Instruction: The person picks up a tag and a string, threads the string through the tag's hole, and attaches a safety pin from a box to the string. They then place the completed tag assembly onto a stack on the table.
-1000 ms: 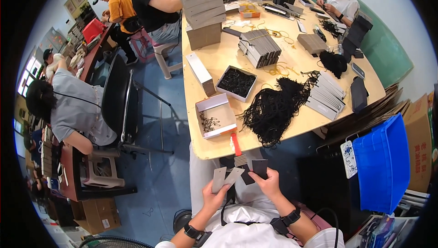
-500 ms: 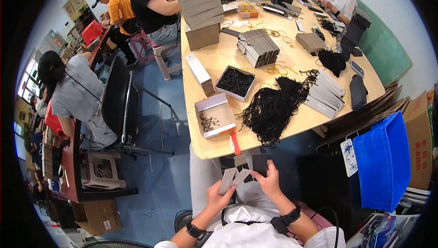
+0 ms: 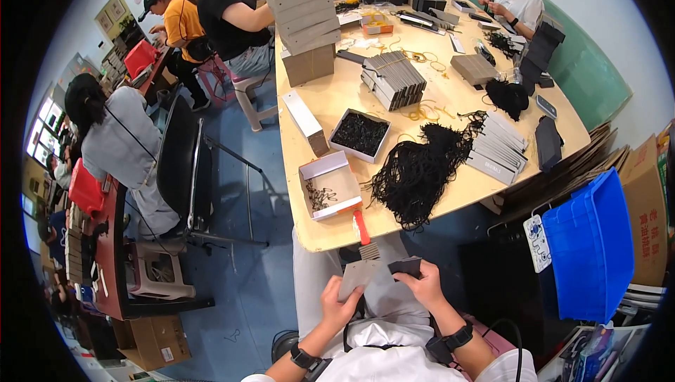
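Over the lap, below the near edge of the pale wooden surface [image 3: 330,111], the left hand [image 3: 339,304] pinches a flat grey card piece [image 3: 357,274], stiff and matte, held tilted. Just beside it, the right hand [image 3: 420,285] is closed around a small dark flat pouch [image 3: 405,266]. The two hands sit close together, each clamped on its own piece. On the surface above lie a tangled heap of black cords [image 3: 416,171], a shallow white-walled box [image 3: 329,186] and a red-handled tool [image 3: 361,227] jutting over the edge.
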Demonstrator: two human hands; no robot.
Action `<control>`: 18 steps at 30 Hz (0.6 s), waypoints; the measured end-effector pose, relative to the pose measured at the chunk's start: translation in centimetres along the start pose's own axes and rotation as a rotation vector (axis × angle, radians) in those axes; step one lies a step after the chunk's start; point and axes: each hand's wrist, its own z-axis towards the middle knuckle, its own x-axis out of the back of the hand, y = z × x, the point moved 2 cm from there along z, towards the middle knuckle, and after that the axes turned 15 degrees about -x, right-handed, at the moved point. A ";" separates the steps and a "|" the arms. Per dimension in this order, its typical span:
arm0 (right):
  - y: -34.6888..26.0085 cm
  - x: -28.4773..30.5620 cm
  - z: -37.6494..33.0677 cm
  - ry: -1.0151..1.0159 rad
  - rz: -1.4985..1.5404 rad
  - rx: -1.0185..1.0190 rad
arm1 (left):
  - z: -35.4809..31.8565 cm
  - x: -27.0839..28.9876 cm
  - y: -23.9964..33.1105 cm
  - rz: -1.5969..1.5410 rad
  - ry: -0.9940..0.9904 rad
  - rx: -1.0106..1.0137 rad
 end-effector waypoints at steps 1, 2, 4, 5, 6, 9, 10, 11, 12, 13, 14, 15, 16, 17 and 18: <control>0.0 -0.1 -0.1 -0.088 -0.007 -0.007 | -0.2 0.1 -0.7 -0.014 -0.022 0.044; 0.1 -0.3 -0.2 -0.089 -0.006 -0.007 | -0.4 0.1 -1.2 -0.028 -0.044 0.088; 0.4 -0.6 -0.5 -0.057 0.068 -0.040 | -0.5 0.0 -1.7 -0.110 -0.027 0.165; 0.8 -0.8 -0.5 -0.057 0.073 -0.037 | -0.6 -0.1 -1.9 -0.187 -0.008 0.243; 0.8 -0.9 -0.4 -0.059 0.073 -0.039 | -0.5 -0.1 -1.7 -0.187 -0.008 0.246; 0.7 -1.4 0.0 -0.017 -0.052 -0.018 | -0.2 0.2 -1.6 -0.222 0.119 0.329; 0.6 -1.6 0.1 0.002 -0.076 -0.015 | -0.1 0.2 -1.7 -0.330 0.195 0.347; 0.5 -1.8 0.2 0.021 -0.100 -0.013 | -0.1 0.2 -2.0 -0.439 0.272 0.364; 0.6 -2.0 0.4 0.021 -0.100 -0.014 | -0.2 0.5 -2.5 -0.439 0.271 0.365; 0.8 -2.2 0.6 0.064 -0.111 0.013 | 0.0 1.2 -3.0 -0.247 0.197 0.221; 0.8 -2.2 0.7 0.106 -0.121 0.039 | 0.1 1.8 -3.2 -0.056 0.121 0.076; 0.8 -2.3 0.8 0.103 -0.120 0.038 | -0.2 2.4 -3.3 -0.054 0.122 0.078; 0.8 -2.3 0.9 0.094 -0.108 0.007 | -0.6 2.8 -3.5 -0.091 0.017 0.138; 0.8 -2.3 1.1 0.085 -0.096 -0.025 | -1.0 2.8 -3.6 -0.128 -0.089 0.197; 0.7 -2.4 1.3 0.082 -0.095 -0.025 | -1.2 2.8 -3.3 -0.125 -0.088 0.198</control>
